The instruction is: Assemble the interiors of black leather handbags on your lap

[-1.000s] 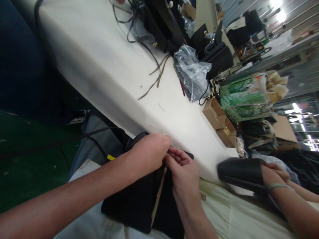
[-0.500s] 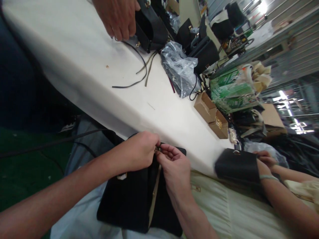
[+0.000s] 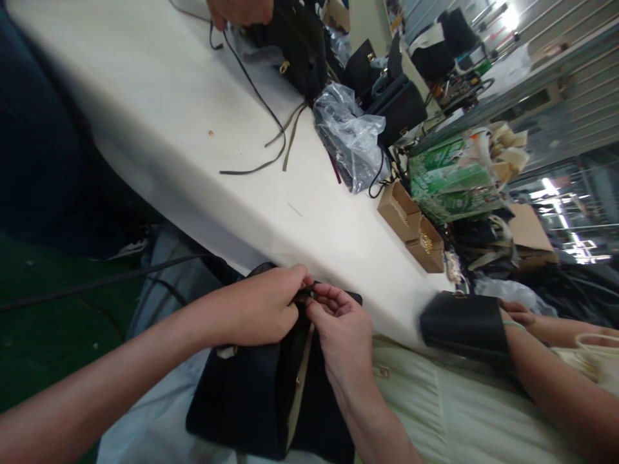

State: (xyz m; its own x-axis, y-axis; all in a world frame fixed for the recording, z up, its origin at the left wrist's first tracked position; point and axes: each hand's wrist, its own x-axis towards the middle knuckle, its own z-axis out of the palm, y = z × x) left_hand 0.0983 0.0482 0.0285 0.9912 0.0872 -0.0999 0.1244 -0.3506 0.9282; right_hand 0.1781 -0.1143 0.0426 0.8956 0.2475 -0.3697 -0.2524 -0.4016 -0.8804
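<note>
A black handbag [image 3: 236,393] lies on my lap, its top gaping and a light-coloured lining edge with a small gold stud showing. At the bag's upper end, my left hand [image 3: 278,306] is closed on a narrow dark strap [image 3: 304,293]. My right hand [image 3: 341,322] pinches at the same spot, thumb against fingers, touching the left fingertips. A small piece, perhaps metal, lies between the fingers, mostly hidden. A long black cord-like strap [image 3: 106,280] stretches off to the left.
White table [image 3: 193,174] ahead carries loose straps, a plastic-wrapped bundle [image 3: 351,135] and cardboard boxes [image 3: 425,245] with gold fittings. A green-printed bag [image 3: 449,174] stands behind. A co-worker's hand [image 3: 242,11] works at top; another person at right holds a black bag [image 3: 464,325].
My left hand has shifted slightly and turned, showing more of the dark strap; my right hand keeps its pinch. The co-worker's hand at the top moved up and away, shifting a black bag.
</note>
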